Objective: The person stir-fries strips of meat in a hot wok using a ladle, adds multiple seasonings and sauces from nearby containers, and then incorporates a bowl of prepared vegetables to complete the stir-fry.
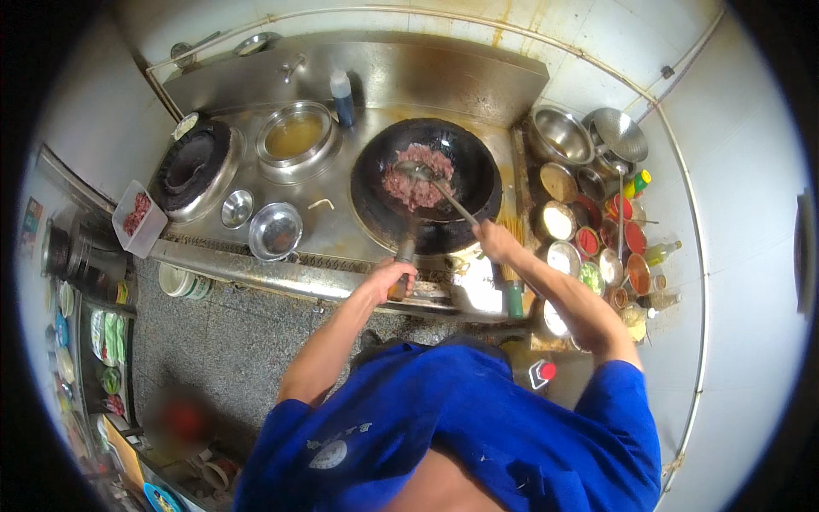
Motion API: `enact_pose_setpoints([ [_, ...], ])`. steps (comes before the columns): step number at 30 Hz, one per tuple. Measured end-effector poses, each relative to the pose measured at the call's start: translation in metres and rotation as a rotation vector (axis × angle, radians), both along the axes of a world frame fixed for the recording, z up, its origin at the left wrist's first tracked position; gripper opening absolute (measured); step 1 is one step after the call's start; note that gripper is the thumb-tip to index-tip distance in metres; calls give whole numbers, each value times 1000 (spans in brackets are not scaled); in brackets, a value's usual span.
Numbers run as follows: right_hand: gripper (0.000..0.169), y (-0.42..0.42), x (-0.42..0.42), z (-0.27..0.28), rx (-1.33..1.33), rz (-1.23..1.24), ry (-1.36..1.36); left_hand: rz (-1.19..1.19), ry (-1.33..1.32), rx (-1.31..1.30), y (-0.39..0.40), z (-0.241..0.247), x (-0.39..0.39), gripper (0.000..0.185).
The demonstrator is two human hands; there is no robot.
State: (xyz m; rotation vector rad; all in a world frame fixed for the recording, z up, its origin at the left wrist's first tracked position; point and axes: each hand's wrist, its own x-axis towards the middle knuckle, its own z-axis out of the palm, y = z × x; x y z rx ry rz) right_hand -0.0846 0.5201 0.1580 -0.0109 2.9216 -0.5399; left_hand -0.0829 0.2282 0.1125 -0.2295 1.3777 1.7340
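A black wok (477, 166) sits on the right burner of a stainless steel range, with reddish ground meat (409, 189) spread over its bottom. My left hand (391, 276) grips the wok's handle (407, 246) at the front edge of the range. In my right hand (498, 240) is the long handle of a metal ladle (417, 170), whose bowl rests in the meat. Beside my right forearm, a bamboo wok brush (514, 288) with a green grip lies near the range's front.
Seasoning bowls (587, 241) and bottles crowd the right side. A pot of yellowish liquid (294, 134), a dark-liquid bottle (342, 99) and small metal bowls (275, 230) stand left of the wok. A plastic tub (150, 233) with raw meat sits at the left corner, above a white bucket (176, 281).
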Motion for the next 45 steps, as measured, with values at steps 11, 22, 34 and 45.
enact_pose_setpoints([
  [11,44,-14,-19,39,278,161,-172,13,19,-58,-18,-25,3,7],
  [22,25,75,26,1,545,499,162,8,-35,-59,23,24,15,6],
  [34,30,47,25,-15,887,509,168,44,45,-51,14,-3,16,7],
  [45,35,21,21,53,371,151,-198,34,4,-36,6,-29,6,5],
])
